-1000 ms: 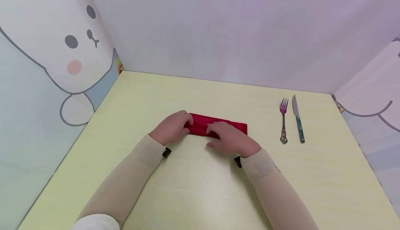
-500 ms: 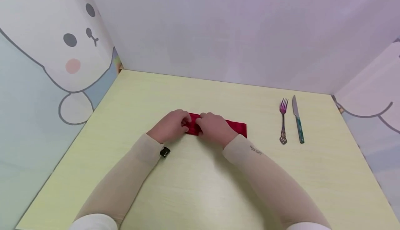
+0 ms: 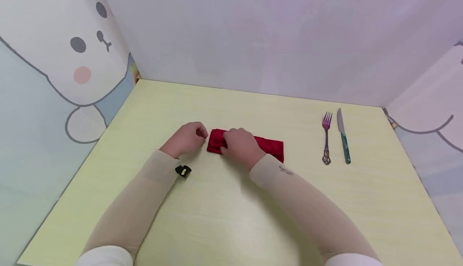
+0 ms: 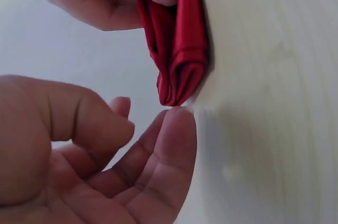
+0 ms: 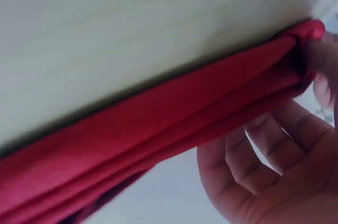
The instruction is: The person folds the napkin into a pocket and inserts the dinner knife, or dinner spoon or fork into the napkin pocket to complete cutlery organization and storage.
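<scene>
A red cloth napkin (image 3: 270, 146), folded into a long narrow strip, lies in the middle of the table in the head view. Its left end is doubled over in layers, as the left wrist view shows on the napkin (image 4: 182, 71). My right hand (image 3: 241, 147) grips this folded part, thumb on one side and fingers on the other. Just left of the napkin's end is my left hand (image 3: 186, 139), fingers loosely bent and holding nothing. In the left wrist view a fingertip of the left hand (image 4: 116, 166) comes very near the fold; contact is unclear.
To the right lie a fork (image 3: 326, 137) with an ornate handle and a knife (image 3: 343, 135) with a green handle, side by side. The pale yellow table (image 3: 217, 226) meets a light curtain (image 3: 253, 37) at its back edge. Printed cartoon figures cover the side curtains.
My right hand has shifted left along the napkin and grips near its left end. My left hand has come off that end and moved slightly left, uncovering the fold.
</scene>
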The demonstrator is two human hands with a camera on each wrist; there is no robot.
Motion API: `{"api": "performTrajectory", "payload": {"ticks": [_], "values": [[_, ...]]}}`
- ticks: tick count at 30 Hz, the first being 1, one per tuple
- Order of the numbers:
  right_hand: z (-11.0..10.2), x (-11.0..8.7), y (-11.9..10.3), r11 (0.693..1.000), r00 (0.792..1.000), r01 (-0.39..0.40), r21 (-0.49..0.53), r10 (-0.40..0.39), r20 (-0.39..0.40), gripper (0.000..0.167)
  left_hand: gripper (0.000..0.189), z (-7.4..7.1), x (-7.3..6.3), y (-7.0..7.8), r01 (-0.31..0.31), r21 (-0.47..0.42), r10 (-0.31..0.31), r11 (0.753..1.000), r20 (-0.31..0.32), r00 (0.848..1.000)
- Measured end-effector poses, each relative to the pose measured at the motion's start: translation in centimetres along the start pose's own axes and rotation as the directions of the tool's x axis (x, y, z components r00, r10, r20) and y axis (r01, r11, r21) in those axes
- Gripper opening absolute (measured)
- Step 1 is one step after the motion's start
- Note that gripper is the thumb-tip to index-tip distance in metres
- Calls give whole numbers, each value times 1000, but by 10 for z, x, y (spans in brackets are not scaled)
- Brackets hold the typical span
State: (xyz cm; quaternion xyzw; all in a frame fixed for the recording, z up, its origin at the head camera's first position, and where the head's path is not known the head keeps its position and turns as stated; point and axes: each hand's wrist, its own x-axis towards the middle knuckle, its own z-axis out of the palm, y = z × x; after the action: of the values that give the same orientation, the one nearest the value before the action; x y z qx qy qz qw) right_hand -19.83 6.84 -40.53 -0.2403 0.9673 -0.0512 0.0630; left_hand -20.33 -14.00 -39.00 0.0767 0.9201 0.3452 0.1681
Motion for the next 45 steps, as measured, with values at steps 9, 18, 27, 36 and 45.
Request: {"api": "performTrajectory", "payload": {"ticks": [9,18,27,36,45], "values": [[-9,6,12,954,995,-100,284,91,46,28,21,-12,-3,-1,-134,53,131,990,61,990],[-8,9,46,751,979,-201,628,124,165,23,23,14,12,16,-468,453,411,759,225,884],[-12,5,46,724,974,-220,653,126,188,24,12,15,26,36,-584,593,395,554,430,812],[-11,-10,55,770,979,-90,632,-49,200,33,18,3,25,37,-601,587,404,543,446,799],[-9,-30,31,956,941,212,204,-257,222,79,11,-1,16,23,-623,557,517,549,359,777]]}}
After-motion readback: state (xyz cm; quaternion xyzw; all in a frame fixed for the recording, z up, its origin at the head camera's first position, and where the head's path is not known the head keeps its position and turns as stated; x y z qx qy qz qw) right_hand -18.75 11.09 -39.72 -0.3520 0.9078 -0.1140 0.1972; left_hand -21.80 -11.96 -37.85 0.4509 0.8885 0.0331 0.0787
